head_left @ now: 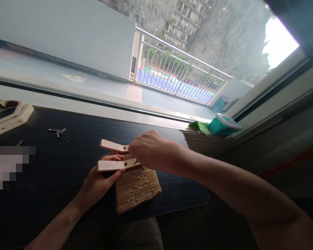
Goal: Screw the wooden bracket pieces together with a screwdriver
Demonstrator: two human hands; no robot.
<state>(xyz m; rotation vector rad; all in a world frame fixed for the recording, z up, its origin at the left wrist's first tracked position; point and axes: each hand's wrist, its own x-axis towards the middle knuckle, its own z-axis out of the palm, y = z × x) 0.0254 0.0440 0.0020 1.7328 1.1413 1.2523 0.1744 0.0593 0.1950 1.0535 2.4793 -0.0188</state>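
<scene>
**Now: two slats splayed out from my right fist**

Okay, my left hand [98, 183] has the lower pale flat wooden slat [110, 165] pinched: thumb lying along its top face, fingers curled underneath, about half closed. My right hand [151, 150] is balled tight over the spot where that slat meets the upper pale flat wooden slat [111, 146]. What sits inside the fist I cannot tell.

Both slats run their long axes toward 9 o'clock from that fist, spread like a narrow V. So my left hand is nearer their free ends and my right is nearer the meeting point. They are smooth and light, with rounded tips, and each shows what looks like a small dark hole near the fist.

Beneath them, at 6 o'clock of my right hand, lies a rough brown wooden block peppered with drilled holes [138, 191]. It rests on the black ribbed tabletop [54, 166].

At 10 o'clock, well apart, lie a few small metal screws [57, 131]. Further out that way, at the table's edge, is a pale angular wooden frame [9, 116]. At 2 o'clock, on the sill, sits a teal plastic box [223, 125].
</scene>
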